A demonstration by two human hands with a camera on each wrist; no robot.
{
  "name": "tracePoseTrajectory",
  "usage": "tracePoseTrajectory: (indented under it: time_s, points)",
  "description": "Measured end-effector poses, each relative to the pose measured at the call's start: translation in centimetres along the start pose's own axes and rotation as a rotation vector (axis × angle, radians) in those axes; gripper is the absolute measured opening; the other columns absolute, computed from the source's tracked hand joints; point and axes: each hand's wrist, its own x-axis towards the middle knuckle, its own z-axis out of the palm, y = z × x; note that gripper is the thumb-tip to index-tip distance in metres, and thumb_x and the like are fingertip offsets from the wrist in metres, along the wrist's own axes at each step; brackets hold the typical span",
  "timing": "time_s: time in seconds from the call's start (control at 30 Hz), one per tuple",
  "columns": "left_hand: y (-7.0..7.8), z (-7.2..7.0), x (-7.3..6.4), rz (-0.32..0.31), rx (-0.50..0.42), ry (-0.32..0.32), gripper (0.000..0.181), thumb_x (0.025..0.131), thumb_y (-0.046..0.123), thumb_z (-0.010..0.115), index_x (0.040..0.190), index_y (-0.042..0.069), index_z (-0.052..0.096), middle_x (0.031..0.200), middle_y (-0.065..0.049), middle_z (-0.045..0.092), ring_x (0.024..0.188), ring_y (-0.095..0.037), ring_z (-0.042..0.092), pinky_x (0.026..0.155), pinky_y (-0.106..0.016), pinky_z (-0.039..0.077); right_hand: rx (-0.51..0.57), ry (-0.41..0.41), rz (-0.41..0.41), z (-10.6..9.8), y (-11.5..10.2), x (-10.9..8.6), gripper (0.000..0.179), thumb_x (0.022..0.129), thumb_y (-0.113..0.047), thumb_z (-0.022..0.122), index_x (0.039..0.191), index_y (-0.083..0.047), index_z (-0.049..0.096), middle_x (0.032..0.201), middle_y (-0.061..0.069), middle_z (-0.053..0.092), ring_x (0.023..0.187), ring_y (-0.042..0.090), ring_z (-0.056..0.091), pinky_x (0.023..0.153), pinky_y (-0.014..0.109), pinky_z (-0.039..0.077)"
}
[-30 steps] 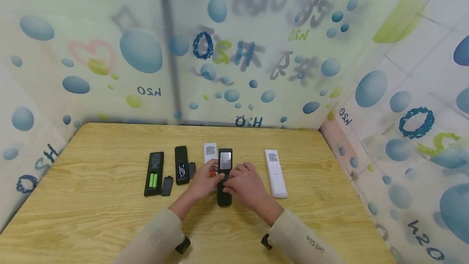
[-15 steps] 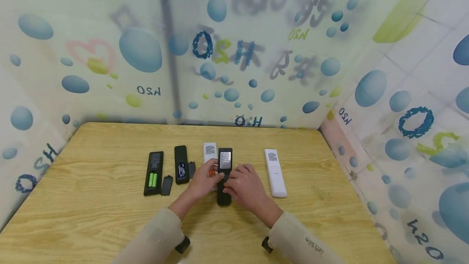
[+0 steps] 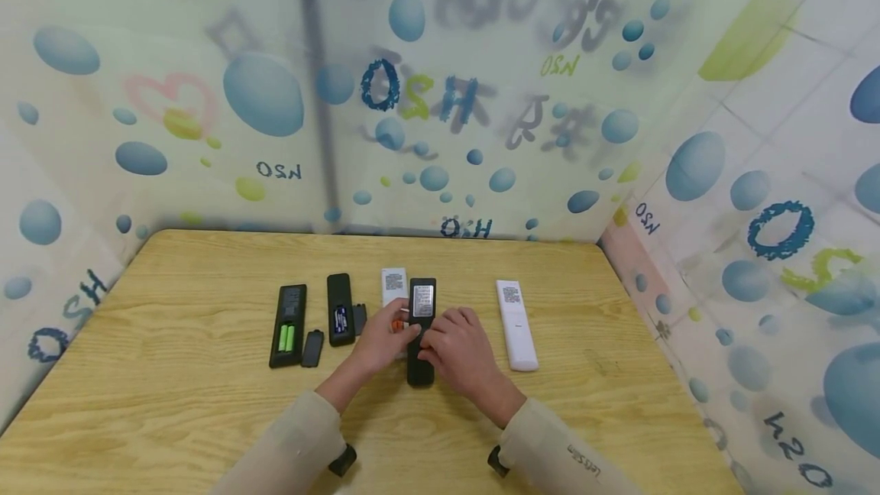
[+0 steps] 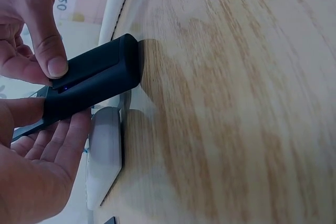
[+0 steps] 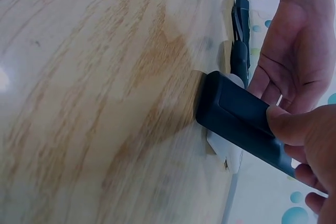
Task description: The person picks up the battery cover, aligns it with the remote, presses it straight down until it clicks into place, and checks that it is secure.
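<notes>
A black remote control (image 3: 421, 369) is held back side up over the table by my left hand (image 3: 380, 336), its fingers under the body and thumb on top. In the left wrist view its battery cover (image 4: 92, 62) is raised at one end, with a dark gap along the edge. My right hand (image 3: 462, 346) pinches that raised end, thumb pressed on the cover; the right wrist view has the right thumb (image 5: 287, 124) there too. Whatever lies inside the compartment is hidden. Behind the left hand lies a white remote (image 3: 394, 282) with something orange, partly covered.
On the left lie a black remote (image 3: 280, 354) with green batteries and its loose cover (image 3: 312, 348). Beside them is another black remote (image 3: 340, 292) with dark batteries and a cover (image 3: 360, 318). A white remote (image 3: 518, 327) lies right on the wooden table (image 3: 206, 418).
Both hands stay at the black remote almost unmoved. The right forearm and sleeve shift very slightly.
</notes>
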Motion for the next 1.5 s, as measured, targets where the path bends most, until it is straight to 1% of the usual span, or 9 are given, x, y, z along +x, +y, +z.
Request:
tracePoseTrajectory:
  time_s: [0.27, 0.5, 0.8, 1.03, 1.13, 1.23, 1.3, 1.4, 1.5]
  points:
    - [0.1, 0.1, 0.1, -0.011, 0.015, 0.018, 0.038, 0.094, 0.016, 0.063, 0.131, 0.016, 0.054, 0.113, -0.008, 0.065, 0.098, -0.021, 0.058, 0.081, -0.036, 0.053, 0.005, 0.015, 0.028, 0.2, -0.1, -0.1, 0.015, 0.080, -0.041, 0.078, 0.083, -0.027, 0.074, 0.085, -0.013, 0.068, 0.090, 0.011, 0.054, 0.089, 0.032, 0.042]
    - [0.0, 0.1, 0.0, 0.000, -0.003, 0.018, 0.037, 0.094, 0.015, 0.063, 0.130, 0.015, 0.055, 0.113, -0.009, 0.065, 0.098, -0.021, 0.059, 0.078, -0.035, 0.055, 0.010, 0.037, 0.023, 0.2, -0.2, -0.2, 0.014, 0.079, -0.039, 0.079, 0.085, -0.027, 0.075, 0.086, -0.012, 0.068, 0.090, 0.012, 0.054, 0.089, 0.032, 0.042]
    - [0.0, 0.1, 0.0, 0.003, 0.008, 0.014, 0.038, 0.095, 0.016, 0.063, 0.132, 0.013, 0.054, 0.116, -0.012, 0.064, 0.100, -0.022, 0.060, 0.077, -0.035, 0.056, 0.011, 0.057, 0.020, 0.4, -0.1, -0.3, 0.014, 0.078, -0.039, 0.080, 0.085, -0.028, 0.075, 0.086, -0.013, 0.068, 0.090, 0.011, 0.055, 0.088, 0.032, 0.042]
    - [0.1, 0.1, 0.0, -0.001, -0.014, 0.018, 0.036, 0.095, 0.014, 0.063, 0.130, 0.014, 0.055, 0.112, -0.011, 0.065, 0.096, -0.020, 0.061, 0.075, -0.033, 0.056, -0.006, 0.066, 0.015, -0.3, 0.2, -0.3, 0.016, 0.081, -0.041, 0.078, 0.088, -0.027, 0.075, 0.089, -0.012, 0.069, 0.092, 0.012, 0.057, 0.089, 0.033, 0.043]
    - [0.0, 0.2, 0.0, -0.003, -0.015, 0.021, 0.036, 0.094, 0.013, 0.063, 0.129, 0.014, 0.056, 0.112, -0.010, 0.066, 0.094, -0.019, 0.060, 0.075, -0.032, 0.055, -0.011, 0.073, 0.039, -0.6, 0.5, -0.3, 0.017, 0.083, -0.042, 0.075, 0.089, -0.026, 0.073, 0.089, -0.010, 0.069, 0.093, 0.013, 0.058, 0.090, 0.034, 0.044]
    - [0.0, 0.2, 0.1, -0.003, -0.010, 0.023, 0.037, 0.094, 0.014, 0.064, 0.129, 0.014, 0.056, 0.111, -0.010, 0.066, 0.091, -0.018, 0.060, 0.075, -0.032, 0.054, -0.012, 0.045, 0.083, -0.8, 0.8, -0.4, 0.019, 0.086, -0.044, 0.071, 0.089, -0.025, 0.071, 0.089, -0.009, 0.067, 0.094, 0.014, 0.058, 0.093, 0.035, 0.044]
    - [-0.1, 0.2, 0.2, -0.002, -0.008, 0.022, 0.037, 0.093, 0.013, 0.064, 0.129, 0.014, 0.056, 0.110, -0.010, 0.066, 0.089, -0.017, 0.060, 0.075, -0.031, 0.054, -0.011, 0.004, 0.118, -0.8, 1.1, -0.5, 0.022, 0.088, -0.047, 0.069, 0.091, -0.025, 0.070, 0.090, -0.009, 0.067, 0.095, 0.014, 0.058, 0.094, 0.035, 0.044]
    - [0.0, 0.2, 0.1, 0.005, -0.006, 0.028, 0.036, 0.093, 0.013, 0.064, 0.128, 0.014, 0.057, 0.109, -0.009, 0.067, 0.087, -0.017, 0.061, 0.076, -0.031, 0.053, -0.025, -0.081, 0.168, -0.8, 1.3, -0.6, 0.030, 0.089, -0.053, 0.063, 0.097, -0.024, 0.069, 0.097, -0.007, 0.068, 0.099, 0.016, 0.058, 0.095, 0.037, 0.044]
    - [0.0, 0.1, 0.1, 0.005, 0.008, 0.038, 0.036, 0.092, 0.014, 0.065, 0.128, 0.014, 0.057, 0.110, -0.009, 0.068, 0.089, -0.017, 0.061, 0.079, -0.033, 0.052, -0.045, -0.180, 0.207, -0.6, 1.4, -0.7, 0.041, 0.090, -0.061, 0.056, 0.105, -0.024, 0.068, 0.107, -0.005, 0.066, 0.105, 0.018, 0.058, 0.096, 0.039, 0.043]
